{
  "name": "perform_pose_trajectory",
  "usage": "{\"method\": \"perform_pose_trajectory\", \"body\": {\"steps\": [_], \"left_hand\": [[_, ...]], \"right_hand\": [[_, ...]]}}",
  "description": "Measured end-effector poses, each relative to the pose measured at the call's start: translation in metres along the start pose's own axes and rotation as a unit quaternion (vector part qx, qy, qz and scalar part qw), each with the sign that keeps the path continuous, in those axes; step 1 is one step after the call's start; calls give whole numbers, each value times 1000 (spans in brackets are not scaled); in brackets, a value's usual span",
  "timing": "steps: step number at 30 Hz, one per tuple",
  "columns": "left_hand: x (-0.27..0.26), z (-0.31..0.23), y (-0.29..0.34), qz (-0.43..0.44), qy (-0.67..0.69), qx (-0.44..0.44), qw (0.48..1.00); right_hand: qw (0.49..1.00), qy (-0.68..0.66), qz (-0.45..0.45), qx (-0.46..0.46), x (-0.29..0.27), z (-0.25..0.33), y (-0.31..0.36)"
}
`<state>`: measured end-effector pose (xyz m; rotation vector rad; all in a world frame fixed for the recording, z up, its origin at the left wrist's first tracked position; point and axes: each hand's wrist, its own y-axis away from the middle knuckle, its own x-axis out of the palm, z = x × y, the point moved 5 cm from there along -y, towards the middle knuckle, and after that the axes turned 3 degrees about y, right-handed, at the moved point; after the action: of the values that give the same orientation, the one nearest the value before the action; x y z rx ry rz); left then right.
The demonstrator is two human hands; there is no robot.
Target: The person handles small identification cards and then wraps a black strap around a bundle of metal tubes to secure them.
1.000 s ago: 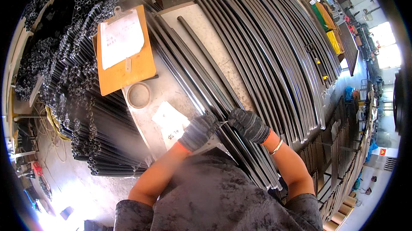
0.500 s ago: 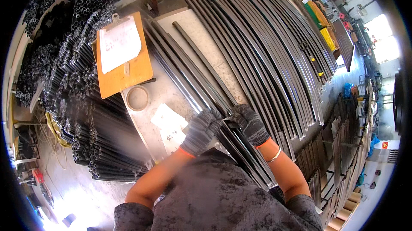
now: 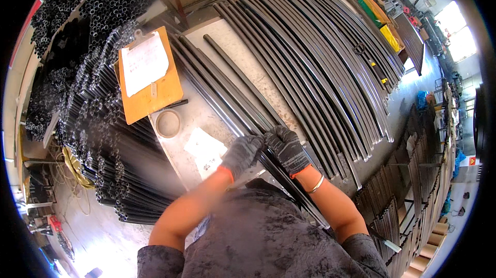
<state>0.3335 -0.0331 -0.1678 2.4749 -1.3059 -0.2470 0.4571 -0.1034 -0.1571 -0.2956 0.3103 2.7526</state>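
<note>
Both my hands wear dark grey knit gloves with orange cuffs. They sit side by side over a small group of long dark metal tubes (image 3: 222,103), which run from the upper left down past my right side. My left hand (image 3: 241,157) has its fingers curled over the left edge of these tubes. Right beside it, my right hand (image 3: 287,150) is closed on the same tubes, knuckles up. The gloves hide where the fingers meet the metal, and whether anything small is pinched there. Lower tube ends (image 3: 321,221) show beside my right forearm.
A wide row of metal tubes (image 3: 310,66) lies to the right on the pale table (image 3: 281,103). Leftward are an orange clipboard (image 3: 154,103) with paper, a tape roll (image 3: 168,123) and white paper slips (image 3: 204,146). Stacked tubes (image 3: 103,118) fill the far left.
My right hand has shifted left, closer to my left hand, and the dark gap between them has narrowed. The whole view has turned slightly.
</note>
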Motion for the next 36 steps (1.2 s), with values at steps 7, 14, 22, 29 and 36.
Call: {"method": "perform_pose_trajectory", "body": {"steps": [7, 14, 22, 29, 36], "left_hand": [[1, 12, -25, 5, 72, -153, 986], [5, 1, -21, -29, -57, -140, 988], [13, -9, -4, -53, -389, 151, 907], [9, -3, 3, -189, -170, 176, 951], [4, -4, -2, -146, -159, 89, 972]], "right_hand": [[870, 367, 69, -322, 13, 49, 22], [959, 110, 0, -263, 3, 24, 29], [799, -590, 101, 60, 16, -65, -30], [980, -87, -42, -174, -18, 47, -20], [913, 297, -47, -274, -17, 29, 17]]}}
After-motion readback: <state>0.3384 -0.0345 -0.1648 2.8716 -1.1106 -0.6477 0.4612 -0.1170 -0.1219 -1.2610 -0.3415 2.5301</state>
